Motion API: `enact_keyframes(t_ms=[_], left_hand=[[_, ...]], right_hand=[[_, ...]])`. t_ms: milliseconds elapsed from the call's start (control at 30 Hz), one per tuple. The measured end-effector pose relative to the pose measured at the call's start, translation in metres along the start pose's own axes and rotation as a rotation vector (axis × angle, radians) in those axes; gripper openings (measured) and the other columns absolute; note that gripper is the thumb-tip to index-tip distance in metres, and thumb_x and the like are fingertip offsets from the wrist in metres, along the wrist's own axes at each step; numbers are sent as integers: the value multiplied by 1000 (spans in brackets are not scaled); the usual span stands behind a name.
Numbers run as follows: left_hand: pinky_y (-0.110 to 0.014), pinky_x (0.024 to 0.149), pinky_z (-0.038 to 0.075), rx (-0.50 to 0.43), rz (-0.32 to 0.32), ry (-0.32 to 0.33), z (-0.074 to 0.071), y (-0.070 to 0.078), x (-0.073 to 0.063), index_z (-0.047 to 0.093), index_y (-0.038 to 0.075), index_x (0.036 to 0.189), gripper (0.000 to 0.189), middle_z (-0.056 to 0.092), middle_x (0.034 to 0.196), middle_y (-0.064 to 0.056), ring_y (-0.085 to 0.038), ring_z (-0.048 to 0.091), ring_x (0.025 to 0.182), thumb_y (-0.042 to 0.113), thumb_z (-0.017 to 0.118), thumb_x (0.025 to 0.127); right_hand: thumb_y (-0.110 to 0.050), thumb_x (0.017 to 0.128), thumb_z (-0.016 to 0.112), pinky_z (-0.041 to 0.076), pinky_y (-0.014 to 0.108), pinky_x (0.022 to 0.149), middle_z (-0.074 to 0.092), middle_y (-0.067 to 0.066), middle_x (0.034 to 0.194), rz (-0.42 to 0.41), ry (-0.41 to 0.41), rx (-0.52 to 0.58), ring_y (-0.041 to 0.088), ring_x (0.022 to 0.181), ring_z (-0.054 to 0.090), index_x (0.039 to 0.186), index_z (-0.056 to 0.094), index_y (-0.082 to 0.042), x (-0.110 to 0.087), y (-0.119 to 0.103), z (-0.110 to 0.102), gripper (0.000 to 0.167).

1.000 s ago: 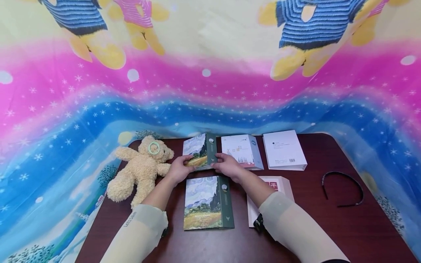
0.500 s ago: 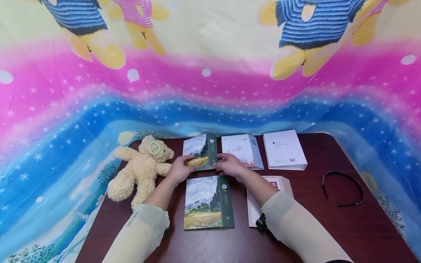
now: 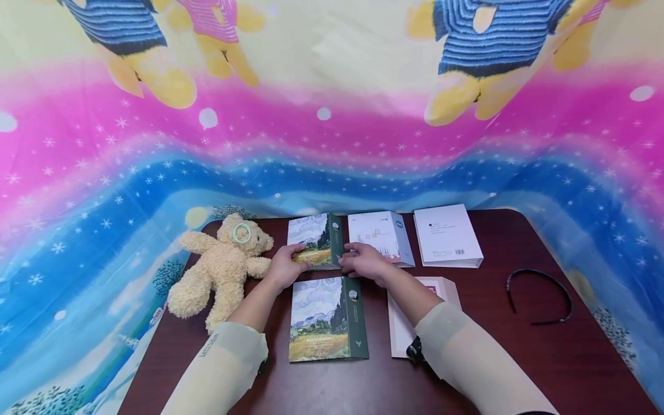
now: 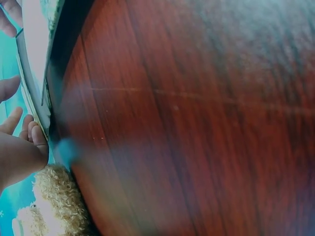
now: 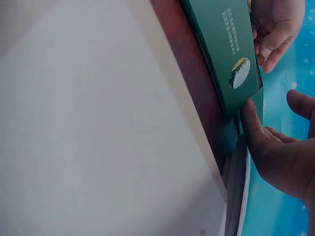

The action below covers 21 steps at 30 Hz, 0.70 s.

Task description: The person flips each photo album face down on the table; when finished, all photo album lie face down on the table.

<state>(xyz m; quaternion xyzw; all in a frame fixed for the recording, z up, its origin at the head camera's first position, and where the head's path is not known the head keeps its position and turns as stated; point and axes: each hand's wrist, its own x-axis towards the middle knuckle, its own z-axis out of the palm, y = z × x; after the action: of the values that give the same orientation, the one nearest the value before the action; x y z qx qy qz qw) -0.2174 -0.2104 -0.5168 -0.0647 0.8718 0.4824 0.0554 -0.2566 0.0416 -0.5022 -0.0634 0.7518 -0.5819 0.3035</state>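
In the head view a photo album [image 3: 310,233] with a painted landscape cover and dark green spine lies in the back row. My left hand [image 3: 284,268] holds its near left corner, fingertips over the cover. Beside its spine, my right hand [image 3: 367,265] touches the near right edge with extended fingers. The right wrist view shows one right fingertip against a corner of the green spine [image 5: 229,54], the thumb spread away. A matching photo album [image 3: 319,320] lies closer to me, just below both hands.
Left of the albums lies a tan teddy bear [image 3: 225,276] with a pale green ring [image 3: 241,233] on its head. A white illustrated album [image 3: 376,233] and a plain white one [image 3: 446,236] continue the back row. Another pale album [image 3: 399,334] lies under my right forearm; a black headband [image 3: 570,297] is at right.
The back album's spine has shifted slightly right and its cover has straightened. My right hand has moved a little right along with it; my left hand stays nearly still.
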Motion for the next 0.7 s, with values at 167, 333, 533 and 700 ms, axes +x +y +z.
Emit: enact_keyframes(t_ms=[167,333,533,700], left_hand=[[-51,104,49,-28,0,-1,0,3,-2,57,14,149,59,48,152,-11,-33,48,137,16,77,94],[-51,102,50,-44,29,4,3,12,-5,57,13,149,59,53,149,-10,-32,50,135,17,77,93],[-52,103,50,-97,93,-14,10,25,-10,56,9,150,61,53,150,-12,-34,50,136,15,76,93],[-52,103,51,-121,130,-29,14,35,-16,55,10,150,58,51,152,-14,-36,50,138,17,75,95]], right_hand=[[-18,100,68,59,42,92,57,18,147,-6,2,9,26,109,71,160,35,-5,-1,-1,-1,70],[-16,99,69,60,41,90,55,20,149,-23,22,14,29,111,70,160,35,-4,-7,-1,-6,71],[-17,98,69,60,42,92,53,22,151,-61,34,1,33,118,67,161,34,-4,-18,-2,-17,74],[-19,100,68,59,42,94,51,21,152,-104,47,-56,36,121,66,161,36,-6,-30,-4,-26,70]])
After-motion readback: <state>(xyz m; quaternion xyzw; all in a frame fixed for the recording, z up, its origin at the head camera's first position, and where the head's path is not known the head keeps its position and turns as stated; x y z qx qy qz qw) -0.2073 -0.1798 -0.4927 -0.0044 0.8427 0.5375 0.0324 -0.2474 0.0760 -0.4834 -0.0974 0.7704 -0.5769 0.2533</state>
